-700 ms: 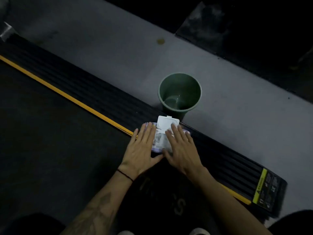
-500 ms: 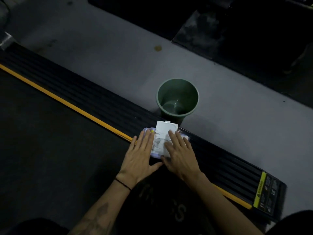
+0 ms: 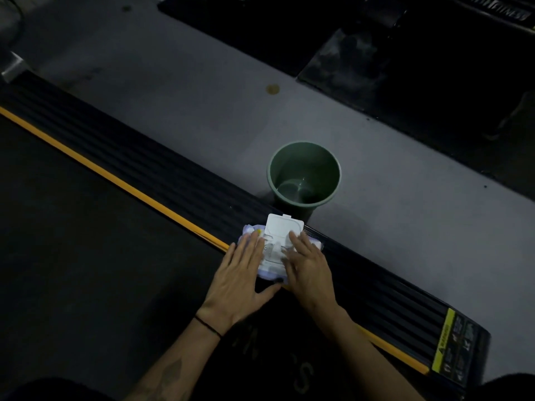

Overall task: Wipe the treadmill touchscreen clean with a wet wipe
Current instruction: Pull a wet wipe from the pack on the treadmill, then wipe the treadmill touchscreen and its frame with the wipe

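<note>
Dim gym floor (image 3: 202,91), grey, w/ a small brownish spot above centre. Treadmill side rail (image 3: 130,163) runs diagonally from upper left to lower right: black, ribbed, w/ an orange stripe (image 3: 121,183) along its inner edge and the dark belt (image 3: 72,241) on the near side. Yellow warning label (image 3: 441,347) sits at the rail's lower right end.

Wipes pack (image 3: 278,250) lies on the rail, pale purple wrapper, white flip lid (image 3: 283,225) standing open toward the far side. Green bucket (image 3: 304,172) stands on the floor just beyond the pack, upright, touching or nearly touching the rail; looks like a bit of water in the bottom.

Left hand (image 3: 240,282) lies flat on the pack's left part, fingers straight and close together, thumb out to the side along the near edge. Thin black band on that wrist. Right hand (image 3: 308,270) rests on the pack's right part, fingers mostly straight, tips at the opening under the lid; can't tell if they pinch a wipe. Touchscreen not in view.

Dark equipment base (image 3: 362,68) sits across the floor at upper right.
</note>
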The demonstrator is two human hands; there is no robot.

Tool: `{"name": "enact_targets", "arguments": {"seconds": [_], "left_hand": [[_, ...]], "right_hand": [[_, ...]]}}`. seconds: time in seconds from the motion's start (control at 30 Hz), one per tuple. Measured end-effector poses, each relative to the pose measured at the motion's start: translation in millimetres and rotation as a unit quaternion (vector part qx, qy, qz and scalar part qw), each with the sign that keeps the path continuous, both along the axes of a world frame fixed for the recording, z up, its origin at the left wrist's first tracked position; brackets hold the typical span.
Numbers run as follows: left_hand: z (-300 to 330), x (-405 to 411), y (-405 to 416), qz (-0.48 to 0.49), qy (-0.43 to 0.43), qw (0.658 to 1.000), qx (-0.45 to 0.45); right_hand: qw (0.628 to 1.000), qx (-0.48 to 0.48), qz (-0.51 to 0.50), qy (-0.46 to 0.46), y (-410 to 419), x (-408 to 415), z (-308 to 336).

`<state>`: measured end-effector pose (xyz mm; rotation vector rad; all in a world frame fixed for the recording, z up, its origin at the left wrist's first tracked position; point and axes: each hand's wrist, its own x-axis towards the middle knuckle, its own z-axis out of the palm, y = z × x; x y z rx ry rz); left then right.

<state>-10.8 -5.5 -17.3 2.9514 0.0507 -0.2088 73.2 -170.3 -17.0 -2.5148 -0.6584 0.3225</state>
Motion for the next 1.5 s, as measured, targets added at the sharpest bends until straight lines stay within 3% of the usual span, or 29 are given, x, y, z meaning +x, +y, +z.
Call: {"name": "enact_targets", "arguments": {"seconds": [0.07, 0.13, 0.2, 0.4, 0.67, 0.87, 1.23, 1.3, 1.37, 1.5], "left_hand": [[0, 0, 1, 0.02, 0.001, 1.0, -0.022], [-1, 1, 2, 0.033, -0.001, 0.999, -0.032], [0, 1, 2, 0.037, 0.003, 0.998, -0.041], [11, 8, -2, 0.072, -0.008, 0.991, -0.114], [73, 37, -3, 0.109, -0.025, 0.977, -0.184], [212, 54, 1, 0.108, -0.058, 0.973, -0.194], [600, 58, 40, 0.088, -0.126, 0.98, -0.13], [669, 50, 53, 0.08, -0.151, 0.979, -0.112], [736, 41, 70, 0.077, -0.17, 0.978, -0.09], [858, 16, 120, 0.114, -0.196, 0.971, -0.077]], "right_hand": [[0.98, 0.119, -0.12, 0.105, 4, -3, 9], [0.916, 0.236, -0.244, 0.211, 7, -4, 20], [0.867, 0.308, -0.314, 0.235, 7, -1, 28], [0.787, 0.415, -0.382, 0.248, 0, 8, 55], [0.748, 0.45, -0.422, 0.246, -5, 18, 98], [0.756, 0.479, -0.381, 0.233, 2, 30, 230], [0.798, 0.488, -0.287, 0.207, 51, 46, 597], [0.844, 0.451, -0.258, 0.135, 60, 43, 666], [0.906, 0.382, -0.182, -0.01, 72, 41, 732], [0.928, 0.312, -0.045, -0.197, 118, 47, 846]]}}
